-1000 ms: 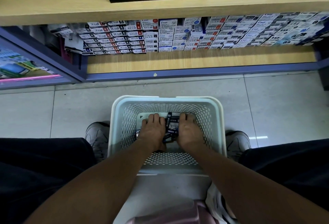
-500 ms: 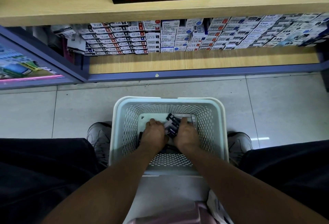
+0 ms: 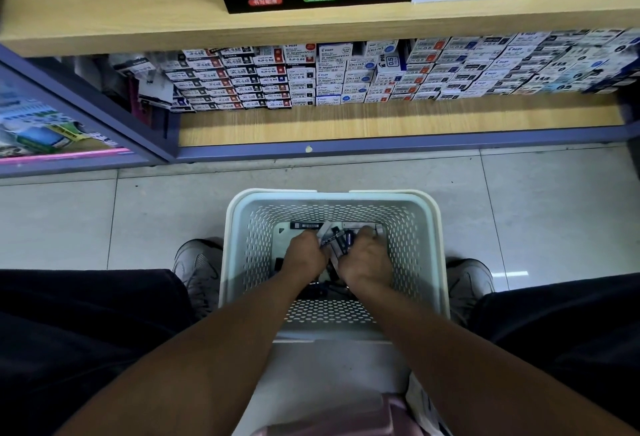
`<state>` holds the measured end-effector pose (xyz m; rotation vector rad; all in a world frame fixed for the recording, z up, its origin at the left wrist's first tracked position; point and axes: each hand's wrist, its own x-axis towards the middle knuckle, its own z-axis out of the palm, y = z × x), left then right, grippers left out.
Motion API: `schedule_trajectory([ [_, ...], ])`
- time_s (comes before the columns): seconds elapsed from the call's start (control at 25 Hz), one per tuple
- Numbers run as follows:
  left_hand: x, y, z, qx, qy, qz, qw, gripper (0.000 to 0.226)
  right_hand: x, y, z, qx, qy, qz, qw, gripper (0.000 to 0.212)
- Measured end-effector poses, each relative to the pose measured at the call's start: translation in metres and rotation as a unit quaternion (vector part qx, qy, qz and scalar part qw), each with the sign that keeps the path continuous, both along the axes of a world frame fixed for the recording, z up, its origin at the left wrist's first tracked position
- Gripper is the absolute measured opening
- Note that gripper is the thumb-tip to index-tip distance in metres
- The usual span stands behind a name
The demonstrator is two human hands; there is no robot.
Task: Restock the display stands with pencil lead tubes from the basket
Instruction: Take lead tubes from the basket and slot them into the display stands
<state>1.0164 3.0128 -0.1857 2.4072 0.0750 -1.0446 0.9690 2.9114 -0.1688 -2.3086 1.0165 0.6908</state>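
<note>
**Gathered into a bunch, both hands closing on the tubes**

Drawn closer together than a second ago, fingers no longer flat on the pile but curled inward. Left hand and right hand now cupped around one bundle of pencil lead tubes, pressed between the palms low inside the white basket. More tubes loose on the basket floor, one dark one lying flat by the far wall.

Probably light, stiff little plastic cases, smooth and likely slippery against each other. Prone to squirting out of a loose two-handed scoop, so best squeezed from both sides along their length, ends aligned, fingers wrapped underneath. Contents likely brittle; worth avoiding a drop on the tiled floor.

No display stand clearly identifiable; only a lower shelf of stacked refill boxes beyond the basket.
</note>
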Motion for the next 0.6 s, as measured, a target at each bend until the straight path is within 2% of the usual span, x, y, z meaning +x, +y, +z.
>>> schedule_trajectory([
  [0.12,-0.002,-0.009,0.000,-0.017,0.032,0.088,0.995,0.025,0.004,-0.002,0.004,0.018,-0.045,-0.038,0.998,0.052],
  [0.2,-0.003,-0.014,0.003,-0.017,0.046,0.140,0.989,0.024,0.008,0.003,0.005,0.041,-0.054,-0.041,0.997,0.038],
  [0.32,-0.004,-0.012,0.000,-0.024,0.076,0.211,0.974,0.021,0.013,0.005,0.002,0.065,-0.035,-0.065,0.995,0.023],
  [0.44,-0.006,-0.011,-0.006,-0.075,0.113,0.285,0.949,0.015,0.018,0.001,0.001,0.141,0.009,-0.126,0.982,0.015],
  [0.52,-0.007,-0.013,-0.010,-0.085,0.125,0.299,0.942,0.013,0.017,0.000,0.001,0.192,0.007,-0.168,0.967,0.017],
  [0.6,-0.009,-0.016,-0.014,-0.078,0.122,0.288,0.946,0.022,0.014,0.000,0.000,0.223,-0.004,-0.209,0.952,0.018],
])
